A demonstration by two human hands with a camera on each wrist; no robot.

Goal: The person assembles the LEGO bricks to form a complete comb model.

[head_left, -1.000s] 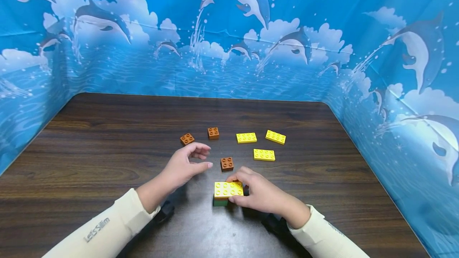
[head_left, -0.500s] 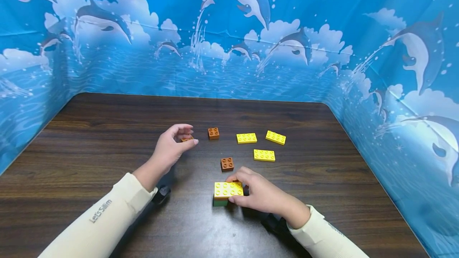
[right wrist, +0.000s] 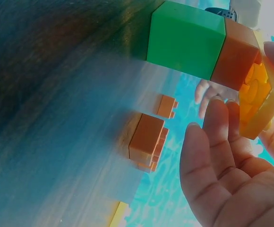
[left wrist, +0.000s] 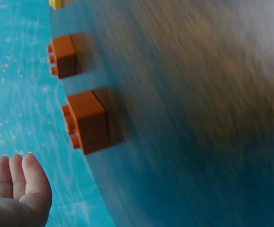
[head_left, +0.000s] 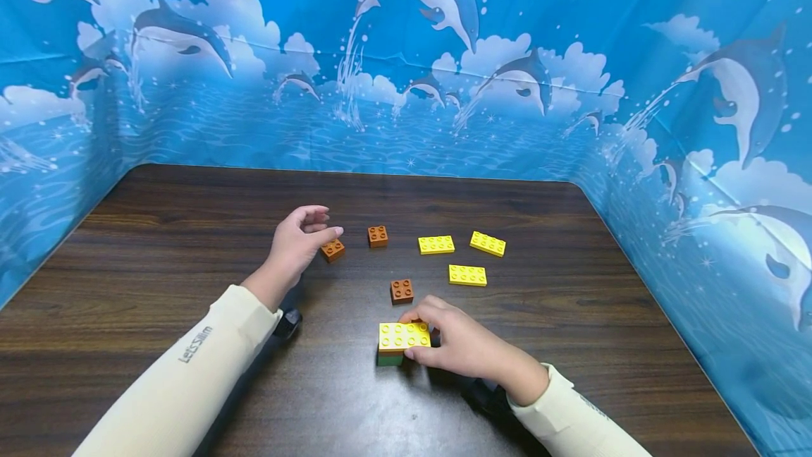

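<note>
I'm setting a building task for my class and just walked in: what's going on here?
A person is handling toy bricks at a dark table. The right hand holds a small stack by its overhanging yellow top plate; under that are a brown layer and a green base. The left hand is open beside the leftmost loose brown brick, holding nothing. Two more brown bricks and three yellow plates lie loose.

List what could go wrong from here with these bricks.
The yellow plate held by the right hand overhangs the brown layer and green brick beneath it, so pressure on that overhang might pry it loose or tip everything. The left hand is close beside a loose brown brick and might nudge it away.
</note>
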